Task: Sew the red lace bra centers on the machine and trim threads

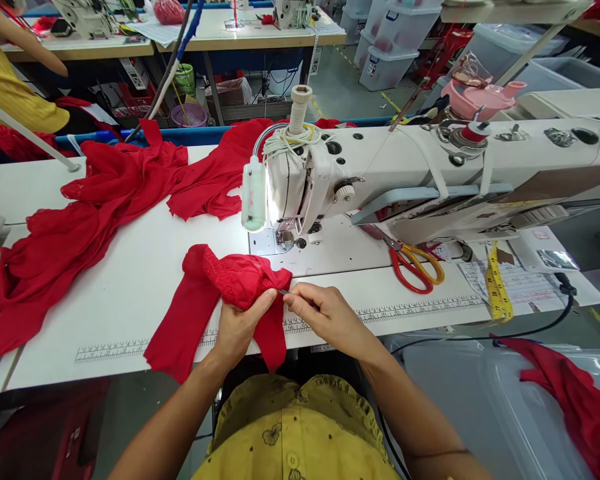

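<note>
A red fabric piece with a lace part lies at the near edge of the white sewing table and hangs over it. My left hand grips this fabric, thumb pressed on a bunched fold. My right hand is closed in a pinch on a thin metal tool, whose tip touches the fabric by my left thumb. Just behind both hands stands the white sewing machine, with its lamp lit over the needle area.
Red-and-yellow scissors and a yellow tape measure lie right of the needle plate. A pile of red garments spreads over the table's left half. Clear plastic bins with red cloth sit at lower right. Another person in yellow is at far left.
</note>
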A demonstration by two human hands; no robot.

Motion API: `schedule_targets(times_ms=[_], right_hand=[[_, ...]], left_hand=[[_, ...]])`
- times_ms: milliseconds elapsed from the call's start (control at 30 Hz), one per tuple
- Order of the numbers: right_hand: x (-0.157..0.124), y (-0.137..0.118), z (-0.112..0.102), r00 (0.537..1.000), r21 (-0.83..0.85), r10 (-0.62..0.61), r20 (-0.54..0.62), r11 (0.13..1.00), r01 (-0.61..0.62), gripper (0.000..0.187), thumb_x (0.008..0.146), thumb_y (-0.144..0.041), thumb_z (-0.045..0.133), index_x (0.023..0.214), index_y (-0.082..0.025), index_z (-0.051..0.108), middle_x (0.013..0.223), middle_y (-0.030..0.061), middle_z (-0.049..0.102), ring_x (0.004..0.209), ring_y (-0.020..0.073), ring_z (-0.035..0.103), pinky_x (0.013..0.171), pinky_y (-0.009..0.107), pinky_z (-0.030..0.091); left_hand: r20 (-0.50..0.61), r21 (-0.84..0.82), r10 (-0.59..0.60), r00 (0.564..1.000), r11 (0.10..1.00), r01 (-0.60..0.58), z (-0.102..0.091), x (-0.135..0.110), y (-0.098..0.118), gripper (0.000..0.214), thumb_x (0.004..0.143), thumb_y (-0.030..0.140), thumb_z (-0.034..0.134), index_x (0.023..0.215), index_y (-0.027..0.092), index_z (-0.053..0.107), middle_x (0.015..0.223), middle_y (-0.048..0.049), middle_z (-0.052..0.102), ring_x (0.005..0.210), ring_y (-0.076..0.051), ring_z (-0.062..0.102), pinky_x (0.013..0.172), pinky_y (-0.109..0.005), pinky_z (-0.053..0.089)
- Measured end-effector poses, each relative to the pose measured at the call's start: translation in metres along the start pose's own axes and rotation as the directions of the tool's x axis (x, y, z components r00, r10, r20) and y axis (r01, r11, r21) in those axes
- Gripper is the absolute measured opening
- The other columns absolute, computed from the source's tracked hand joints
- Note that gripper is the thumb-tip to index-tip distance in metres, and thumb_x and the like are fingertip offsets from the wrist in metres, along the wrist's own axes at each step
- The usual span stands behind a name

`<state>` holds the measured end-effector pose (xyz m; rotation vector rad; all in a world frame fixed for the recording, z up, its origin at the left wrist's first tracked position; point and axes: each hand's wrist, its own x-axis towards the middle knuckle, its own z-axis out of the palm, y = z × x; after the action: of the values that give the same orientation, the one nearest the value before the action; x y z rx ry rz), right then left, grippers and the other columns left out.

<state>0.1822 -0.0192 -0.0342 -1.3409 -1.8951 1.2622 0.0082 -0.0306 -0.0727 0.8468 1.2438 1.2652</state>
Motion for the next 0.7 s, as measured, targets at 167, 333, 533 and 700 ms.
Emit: schedule_targets(times_ms=[167, 333, 533, 700], right_hand=[[-0.001, 0.001, 0.0, 0.999, 0.041, -0.005, -0.033, 0.999, 0.006, 0.04, 0.102, -0.044, 0.044, 0.07, -0.02, 0.049, 0.064, -0.0043, 0.045, 0.06, 0.0106, 0.039, 0.058, 0.026, 0.03], [-0.004, 0.002, -0.005, 0.993, 0.106, -0.033, -0.114, 0.993, 0.045, 0.025, 0.096, -0.045, 0.058, 0.096, -0.021, 0.06, 0.062, -0.0079, 0.036, 0.056, 0.01, 0.034, 0.056, 0.023, 0.031], [0.004, -0.003, 0.005, 0.953, -0.13, -0.166, -0.254, 0.982, 0.137, 0.015, 0.093, -0.036, 0.059, 0.092, -0.021, 0.064, 0.057, -0.0072, 0.042, 0.052, 0.0095, 0.04, 0.057, 0.023, 0.033], [0.007, -0.003, 0.01, 0.964, -0.173, -0.131, -0.231, 0.981, 0.092, 0.01, 0.092, -0.029, 0.051, 0.086, -0.022, 0.058, 0.06, -0.0064, 0.048, 0.053, 0.0099, 0.042, 0.056, 0.023, 0.032]], left_hand=[[0.005, 0.036, 0.023, 1.0, 0.999, -0.023, 0.002, 0.0, 0.003, 0.026, 0.073, 0.038, 0.083, 0.082, 0.017, 0.071, 0.084, -0.0025, 0.071, 0.081, -0.02, 0.068, 0.082, -0.032, 0.058], [0.021, 0.004, 0.009, 1.0, 1.0, -0.009, 0.001, 0.0, 0.0, 0.03, 0.075, 0.037, 0.083, 0.094, 0.016, 0.074, 0.097, -0.0059, 0.075, 0.092, -0.024, 0.07, 0.09, -0.036, 0.057], [0.014, 0.026, 0.034, 0.999, 0.999, -0.034, 0.002, 0.0, 0.002, 0.026, 0.074, 0.036, 0.083, 0.09, 0.017, 0.074, 0.095, -0.0042, 0.075, 0.089, -0.021, 0.07, 0.088, -0.034, 0.058], [-0.017, 0.124, 0.072, 0.997, 0.99, -0.069, 0.004, -0.001, 0.008, 0.027, 0.072, 0.037, 0.082, 0.089, 0.017, 0.074, 0.093, -0.004, 0.075, 0.088, -0.022, 0.07, 0.089, -0.035, 0.057]])
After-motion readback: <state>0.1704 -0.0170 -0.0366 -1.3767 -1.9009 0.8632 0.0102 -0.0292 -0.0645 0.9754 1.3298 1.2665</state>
